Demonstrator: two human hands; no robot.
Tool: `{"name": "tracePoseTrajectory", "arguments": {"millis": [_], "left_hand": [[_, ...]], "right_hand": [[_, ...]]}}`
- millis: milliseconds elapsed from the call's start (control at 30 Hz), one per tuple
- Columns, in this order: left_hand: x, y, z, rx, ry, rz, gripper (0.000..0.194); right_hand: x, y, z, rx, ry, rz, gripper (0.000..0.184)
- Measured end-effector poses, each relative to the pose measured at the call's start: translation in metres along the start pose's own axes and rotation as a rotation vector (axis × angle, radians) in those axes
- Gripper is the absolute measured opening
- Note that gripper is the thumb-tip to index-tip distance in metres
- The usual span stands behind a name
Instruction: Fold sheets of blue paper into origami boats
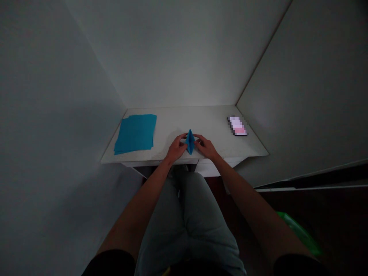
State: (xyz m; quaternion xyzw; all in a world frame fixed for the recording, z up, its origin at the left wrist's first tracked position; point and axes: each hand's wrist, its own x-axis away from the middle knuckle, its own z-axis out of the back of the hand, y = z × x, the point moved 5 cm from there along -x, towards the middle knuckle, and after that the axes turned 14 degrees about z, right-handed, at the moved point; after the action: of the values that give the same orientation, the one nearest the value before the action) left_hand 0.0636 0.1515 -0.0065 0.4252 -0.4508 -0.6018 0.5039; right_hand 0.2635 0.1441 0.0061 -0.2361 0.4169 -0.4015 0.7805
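A folded blue paper shape, pointed at the top, stands at the front of the white desk. My left hand and my right hand pinch it from either side, and my fingers hide part of its folds. Left of my hands lies a flat stack of blue paper sheets, which neither hand touches.
A phone with a pixelated screen lies at the desk's right end. White walls close in the desk on the back and both sides. Below on the right, a green object sits on the dark floor.
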Motion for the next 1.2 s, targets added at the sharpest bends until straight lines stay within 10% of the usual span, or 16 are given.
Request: {"name": "tracePoseTrajectory", "arguments": {"millis": [300,533,800,1200], "left_hand": [[-0.002,0.001,0.006,-0.066,0.075,-0.082,0.048],[-0.003,0.001,0.010,0.057,-0.104,0.020,0.029],[-0.007,-0.008,0.005,0.163,-0.113,0.063,0.056],[-0.007,0.000,0.007,0.075,-0.029,0.088,0.032]], "right_hand": [[-0.002,0.000,0.003,-0.054,0.058,-0.003,0.038],[0.000,0.014,0.008,-0.126,0.121,-0.111,0.031],[-0.002,0.016,0.004,-0.143,0.124,-0.060,0.052],[-0.006,0.011,0.008,-0.108,0.133,-0.024,0.044]]}}
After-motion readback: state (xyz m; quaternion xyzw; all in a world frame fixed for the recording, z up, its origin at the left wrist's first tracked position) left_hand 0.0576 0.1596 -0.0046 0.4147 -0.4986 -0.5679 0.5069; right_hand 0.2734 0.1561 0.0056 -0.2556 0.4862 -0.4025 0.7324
